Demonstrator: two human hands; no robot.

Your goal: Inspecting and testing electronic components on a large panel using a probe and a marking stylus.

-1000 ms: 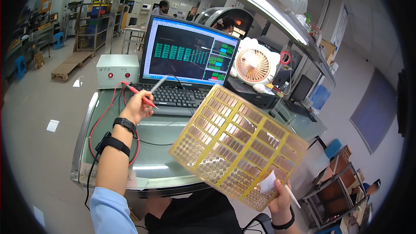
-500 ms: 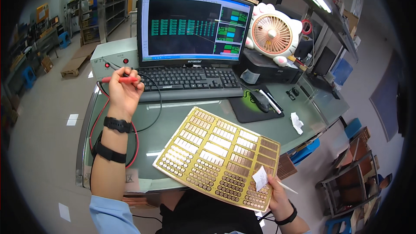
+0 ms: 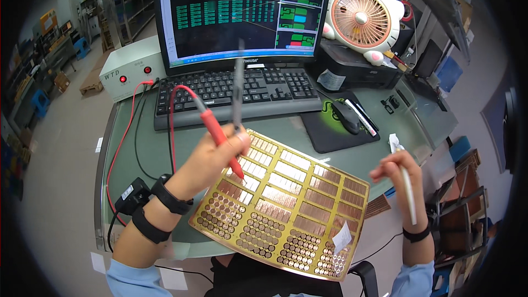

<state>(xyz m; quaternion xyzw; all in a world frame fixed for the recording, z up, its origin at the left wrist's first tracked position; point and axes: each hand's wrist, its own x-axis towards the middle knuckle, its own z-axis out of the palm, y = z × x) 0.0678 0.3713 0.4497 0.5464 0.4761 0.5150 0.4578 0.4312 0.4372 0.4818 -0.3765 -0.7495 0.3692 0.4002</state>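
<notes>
My left hand [image 3: 206,157] is closed around a red test probe [image 3: 213,127], whose tip points down at the upper left of a gold-edged circuit board panel [image 3: 298,187]. A blurred dark grey probe [image 3: 238,91] sticks upward from the same hand. Rows of copper strips and round pads cover the panel, which leans over the table's near edge. To the right of it, my right hand [image 3: 404,173] is raised off the panel, fingers curled on a slim white pen-like stick [image 3: 408,192]. A small white paper slip [image 3: 342,238] lies on the panel's lower right corner.
Behind stand a keyboard [image 3: 236,91], a monitor [image 3: 231,38] and a grey test box [image 3: 129,74] with red and black leads. A mouse [image 3: 345,117] lies on its pad [image 3: 319,140]. Crumpled paper [image 3: 394,143] sits beyond my right hand; a fan [image 3: 360,17] stands at the back.
My left hand has come down from in front of the keyboard to the panel with the probes. My right hand has let go of the panel's corner and moved up and right. The view has shifted.
</notes>
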